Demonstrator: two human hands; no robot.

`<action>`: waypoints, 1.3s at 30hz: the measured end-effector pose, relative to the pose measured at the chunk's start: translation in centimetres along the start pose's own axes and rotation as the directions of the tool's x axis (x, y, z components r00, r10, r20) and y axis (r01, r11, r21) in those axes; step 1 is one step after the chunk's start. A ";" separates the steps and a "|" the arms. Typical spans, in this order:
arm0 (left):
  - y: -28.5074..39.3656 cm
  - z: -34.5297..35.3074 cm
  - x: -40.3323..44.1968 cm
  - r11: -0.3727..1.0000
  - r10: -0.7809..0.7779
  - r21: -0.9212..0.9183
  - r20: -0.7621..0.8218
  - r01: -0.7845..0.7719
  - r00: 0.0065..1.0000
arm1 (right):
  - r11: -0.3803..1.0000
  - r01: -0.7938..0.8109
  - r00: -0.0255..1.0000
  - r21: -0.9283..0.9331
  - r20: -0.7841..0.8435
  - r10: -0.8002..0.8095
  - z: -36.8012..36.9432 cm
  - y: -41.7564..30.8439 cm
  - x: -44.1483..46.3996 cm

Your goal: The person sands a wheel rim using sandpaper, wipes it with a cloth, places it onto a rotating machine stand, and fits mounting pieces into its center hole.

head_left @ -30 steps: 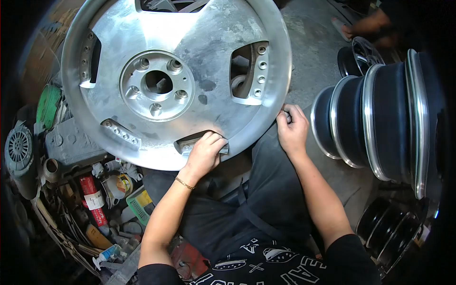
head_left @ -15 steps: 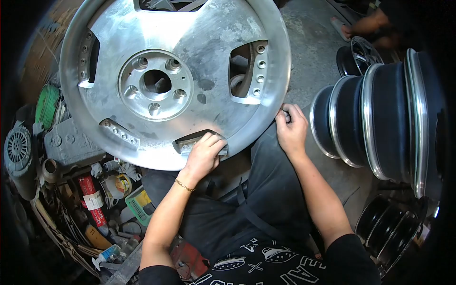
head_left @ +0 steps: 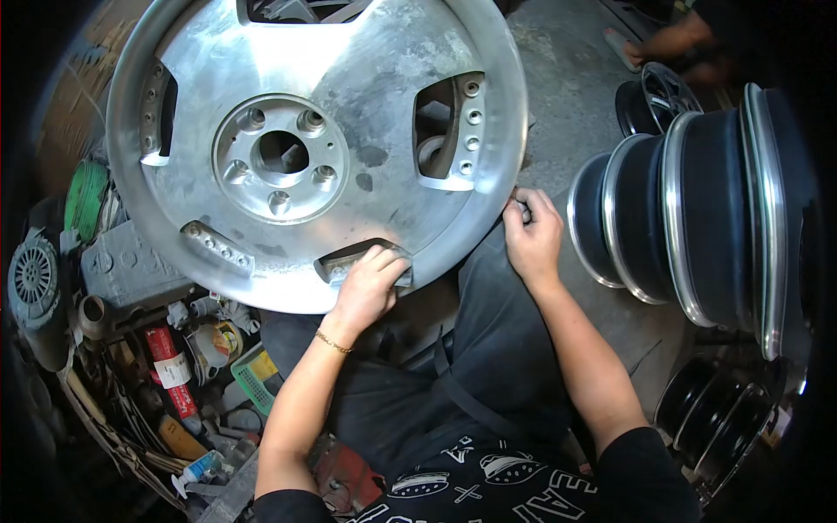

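Observation:
A large bare-metal wheel rim (head_left: 288, 65) is tilted up in front of me, above my knees. It has a round hub with bolt holes and several cut-out windows lined with small holes. My left hand (head_left: 370, 283), with a gold bracelet at its wrist, is closed at the lowest window, fingers curled over its edge. A small grey edge shows beside those fingertips; whether it is the rim or a separate piece is unclear. At the rim's lower right outer edge, my right hand (head_left: 534, 234) is closed, with its fingertips partly hidden.
Several dark wheel barrels (head_left: 711, 218) with shiny lips stand at right, with black wheels (head_left: 711, 414) below them. Farther back, another person's hand (head_left: 641, 54) is near a black spoked wheel (head_left: 667, 96). Clutter at left includes a green coil (head_left: 87, 200) and a green basket (head_left: 253, 379).
The wheel rim has shifted slightly left in view. My left hand has moved a little left and down with it, while my right hand stays at the outer edge.

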State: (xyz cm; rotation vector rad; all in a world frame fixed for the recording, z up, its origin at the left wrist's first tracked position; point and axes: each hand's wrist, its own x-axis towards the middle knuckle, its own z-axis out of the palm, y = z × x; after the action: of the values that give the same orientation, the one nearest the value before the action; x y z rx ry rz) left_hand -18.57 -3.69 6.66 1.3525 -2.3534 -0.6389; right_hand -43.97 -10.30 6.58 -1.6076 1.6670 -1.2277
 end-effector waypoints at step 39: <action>-0.9 1.4 -0.9 0.997 -0.061 -0.046 -0.103 0.056 0.993 | 0.999 -0.027 0.999 -0.028 0.019 0.028 -0.1 0.1 -0.1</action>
State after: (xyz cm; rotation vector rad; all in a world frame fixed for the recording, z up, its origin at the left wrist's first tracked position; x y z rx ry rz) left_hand -18.17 -3.05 4.93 1.4061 -2.2131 -0.6163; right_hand -44.11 -10.18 6.53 -1.6030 1.6956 -1.1763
